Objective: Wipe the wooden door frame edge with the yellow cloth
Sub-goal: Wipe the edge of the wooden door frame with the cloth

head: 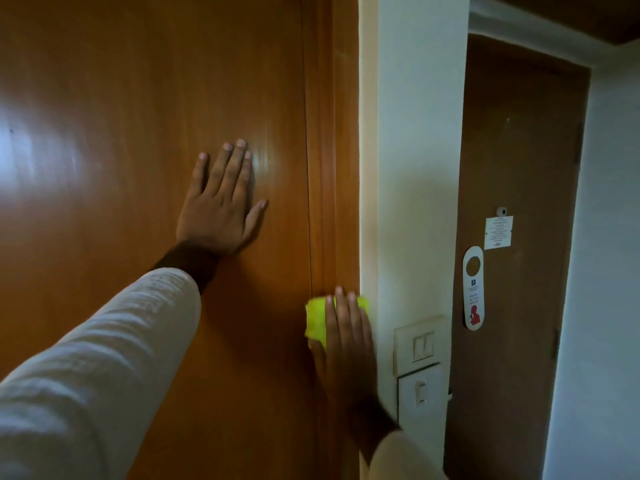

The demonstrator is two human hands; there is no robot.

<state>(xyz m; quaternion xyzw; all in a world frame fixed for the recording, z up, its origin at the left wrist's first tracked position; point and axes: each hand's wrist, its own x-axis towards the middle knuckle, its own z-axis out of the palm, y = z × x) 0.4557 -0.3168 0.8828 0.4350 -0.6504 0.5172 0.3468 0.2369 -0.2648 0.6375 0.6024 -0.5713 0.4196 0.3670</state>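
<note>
The wooden door frame edge [332,168] runs top to bottom just right of centre, between a glossy brown door and a white wall. My right hand [348,344] lies flat on this frame low down and presses the yellow cloth [316,322] against the wood; the cloth shows to the left of and above my fingers. My left hand [221,206] rests flat on the door [138,133], fingers spread and pointing up, holding nothing.
A white wall [415,150] stands right of the frame, with light switches [420,348] at the level of my right hand. Further right is a darker brown door [519,150] bearing a paper notice [498,232] and a door hanger sign [473,289].
</note>
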